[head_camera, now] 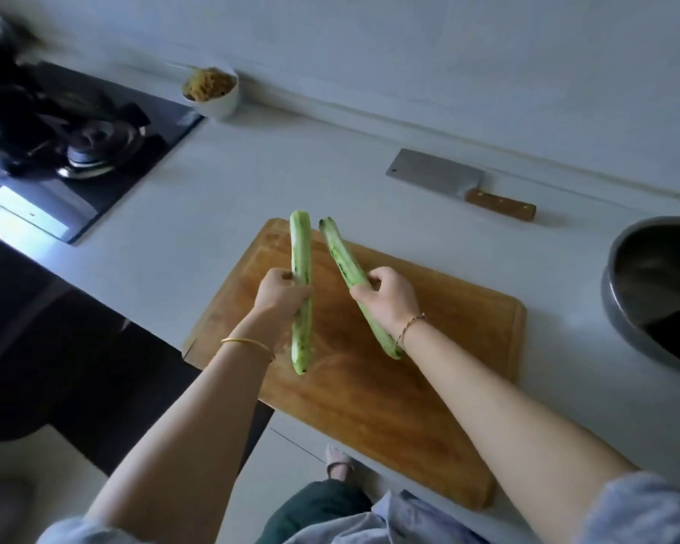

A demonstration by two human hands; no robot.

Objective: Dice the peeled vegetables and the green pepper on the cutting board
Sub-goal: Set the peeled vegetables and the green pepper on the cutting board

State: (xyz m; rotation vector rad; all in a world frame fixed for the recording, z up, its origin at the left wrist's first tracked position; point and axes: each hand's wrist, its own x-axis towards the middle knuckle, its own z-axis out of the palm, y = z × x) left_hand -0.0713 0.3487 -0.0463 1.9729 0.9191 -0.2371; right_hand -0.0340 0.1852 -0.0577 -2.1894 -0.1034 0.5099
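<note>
**Two peeled vegetables held over the cutting board**

Head view: Both hands are seen above the wooden cutting board (428,367), which is laid on the pale worktop (252,159) close to its front edge. The left hand (279,294) is wrapped around the middle of the first peeled vegetable (301,245), a long pale-green piece held almost straight up the frame. The right hand (389,298) is curled round the second peeled vegetable (342,257), which is tilted so that its far end leans toward the far end of the first. The two tips are near each other but apart. Whether either piece touches the board cannot be told. A cleaver (434,172) with a wooden handle is laid flat on the worktop beyond the board. A metal bowl (609,292) is set at the right edge, and something green is seen inside it, too blurred to be named. A white bowl (220,106) of yellowish food is placed beside the gas hob (75,151) at far left.
</note>
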